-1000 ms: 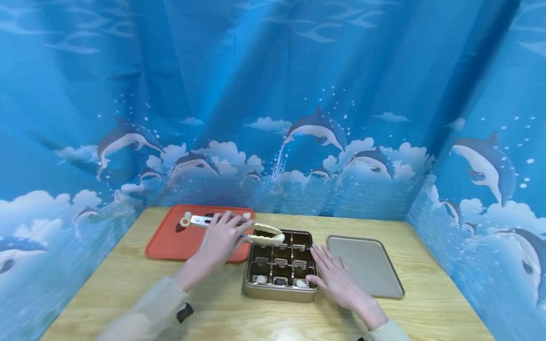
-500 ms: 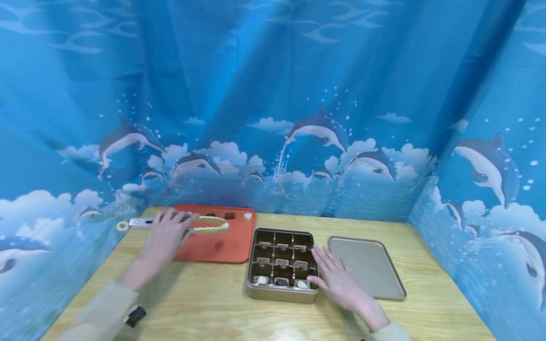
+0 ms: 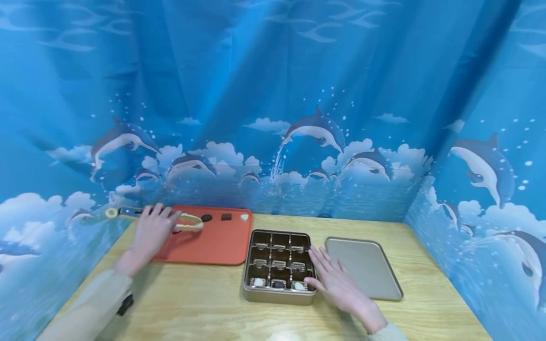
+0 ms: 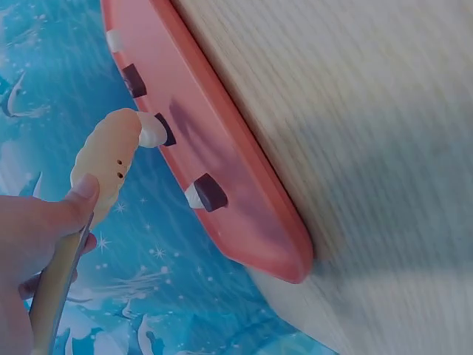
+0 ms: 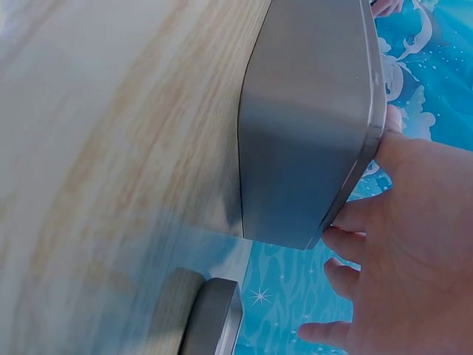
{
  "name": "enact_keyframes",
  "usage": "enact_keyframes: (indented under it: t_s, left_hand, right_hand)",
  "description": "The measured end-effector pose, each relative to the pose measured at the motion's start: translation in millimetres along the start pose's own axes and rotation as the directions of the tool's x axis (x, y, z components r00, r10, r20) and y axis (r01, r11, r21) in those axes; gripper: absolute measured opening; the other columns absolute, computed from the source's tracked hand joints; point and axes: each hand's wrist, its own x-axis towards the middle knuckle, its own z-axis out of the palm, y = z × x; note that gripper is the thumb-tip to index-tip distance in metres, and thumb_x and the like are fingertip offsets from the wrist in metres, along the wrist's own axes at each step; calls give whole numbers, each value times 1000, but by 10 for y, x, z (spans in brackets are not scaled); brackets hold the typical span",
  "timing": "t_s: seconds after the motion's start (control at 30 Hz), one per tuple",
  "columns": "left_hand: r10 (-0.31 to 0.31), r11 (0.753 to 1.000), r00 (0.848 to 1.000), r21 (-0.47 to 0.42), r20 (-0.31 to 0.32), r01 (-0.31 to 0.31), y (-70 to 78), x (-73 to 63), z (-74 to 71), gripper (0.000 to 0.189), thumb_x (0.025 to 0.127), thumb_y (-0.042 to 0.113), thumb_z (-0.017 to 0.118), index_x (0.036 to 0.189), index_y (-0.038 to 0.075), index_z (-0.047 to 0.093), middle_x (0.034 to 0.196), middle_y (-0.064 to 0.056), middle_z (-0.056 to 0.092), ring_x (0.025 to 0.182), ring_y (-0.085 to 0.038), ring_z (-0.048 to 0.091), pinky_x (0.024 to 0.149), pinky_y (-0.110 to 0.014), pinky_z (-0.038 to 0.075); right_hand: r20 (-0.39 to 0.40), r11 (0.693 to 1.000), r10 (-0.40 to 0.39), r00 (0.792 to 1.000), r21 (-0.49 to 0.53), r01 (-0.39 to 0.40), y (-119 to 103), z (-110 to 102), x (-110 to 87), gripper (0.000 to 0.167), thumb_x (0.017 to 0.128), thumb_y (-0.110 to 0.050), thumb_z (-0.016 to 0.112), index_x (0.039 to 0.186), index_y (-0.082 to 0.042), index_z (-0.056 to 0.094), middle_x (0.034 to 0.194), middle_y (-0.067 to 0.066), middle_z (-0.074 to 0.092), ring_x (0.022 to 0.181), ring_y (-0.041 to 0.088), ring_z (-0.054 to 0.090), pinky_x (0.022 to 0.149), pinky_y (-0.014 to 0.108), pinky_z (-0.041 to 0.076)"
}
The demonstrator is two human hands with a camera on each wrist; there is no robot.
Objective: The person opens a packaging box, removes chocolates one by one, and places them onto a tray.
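My left hand [image 3: 153, 229] holds a pair of tongs [image 3: 191, 222] with cream, scalloped ends, above the left part of the red tray [image 3: 222, 241]. In the left wrist view a whitish lump [image 4: 151, 130] shows at the tongs' tip; I cannot tell whether it is the tip itself or a piece between the ends. Small chocolate-like pieces lie on the tray: a dark square [image 3: 226, 217], a dark oval [image 3: 206, 218] and a white piece [image 3: 244, 217] among them. My right hand [image 3: 337, 284], fingers extended, touches the right rim of the metal box [image 3: 279, 296].
The box is divided into several compartments; its near row holds a white piece [image 3: 258, 282], a dark piece [image 3: 279, 284] and another white piece [image 3: 300, 286]. A flat metal lid [image 3: 362, 265] lies right of it on the wooden table [image 3: 204, 303]. A dolphin-print curtain [image 3: 264, 118] stands behind.
My left hand has carried the tongs leftward from above the box to over the tray. My right hand has stayed at the box's rim. The pieces in the near row look unchanged.
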Motion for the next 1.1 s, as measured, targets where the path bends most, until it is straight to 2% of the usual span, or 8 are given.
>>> enact_keyframes:
  t_s: [0.23, 0.43, 0.67, 0.77, 0.9, 1.0, 1.1]
  left_hand:
    - [44, 996, 989, 77, 141, -55, 6, 82, 105, 35, 74, 21, 89, 105, 10, 77, 90, -12, 65, 93, -33, 55, 83, -47, 43]
    - [53, 994, 986, 84, 155, -67, 24, 119, 175, 38, 72, 20, 90, 107, 12, 78, 92, -11, 65, 93, -32, 54, 82, -45, 43]
    - [6, 997, 977, 68, 215, -21, 18, 97, 158, 39, 77, 21, 87, 113, 10, 76, 95, -12, 66, 96, -33, 55, 87, -49, 43]
    - [-40, 998, 980, 48, 196, 31, 7, 74, 102, 41, 79, 24, 85, 116, 9, 75, 97, -13, 67, 97, -34, 55, 84, -50, 42]
    - [-90, 996, 989, -8, 114, 91, 20, 61, -1, 43, 81, 24, 84, 120, 8, 74, 101, -15, 69, 99, -36, 56, 81, -51, 42]
    - [-101, 993, 993, -48, 62, 104, 56, 47, -86, 44, 81, 22, 84, 121, 9, 73, 102, -16, 70, 100, -38, 57, 81, -53, 43]
    - [-101, 992, 994, -67, 38, 103, 108, 30, -168, 46, 80, 24, 84, 122, 9, 73, 101, -15, 70, 99, -37, 57, 80, -53, 43]
  right_hand:
    - [-3, 1000, -7, 1000, 0, 7, 1, 11, 4, 76, 104, -52, 43, 161, -7, 20, 166, 6, 11, 153, 32, 11, 118, 64, 13]
    - [3, 1000, -8, 1000, -5, 8, 11, 14, 6, 76, 105, -52, 42, 161, -7, 19, 166, 6, 10, 153, 32, 11, 118, 64, 13]
    - [5, 1000, -4, 1000, 5, 4, 8, 12, 8, 76, 105, -53, 42, 161, -7, 18, 166, 6, 10, 153, 32, 11, 118, 64, 12]
    - [6, 1000, -7, 1000, 6, 7, 2, 16, 11, 76, 105, -52, 42, 161, -7, 19, 166, 7, 11, 153, 32, 12, 118, 64, 13]
    - [6, 1000, -3, 1000, 5, 3, -1, 21, 10, 76, 105, -52, 43, 161, -6, 19, 166, 8, 11, 153, 32, 12, 118, 64, 12]
    - [2, 1000, 0, 1000, 7, 0, -2, 19, 6, 76, 105, -52, 42, 161, -6, 18, 166, 7, 11, 153, 32, 12, 118, 64, 12]
    - [-4, 1000, -1, 1000, 14, 1, -3, 13, 4, 76, 105, -52, 42, 161, -6, 18, 166, 7, 11, 153, 33, 12, 118, 64, 12]
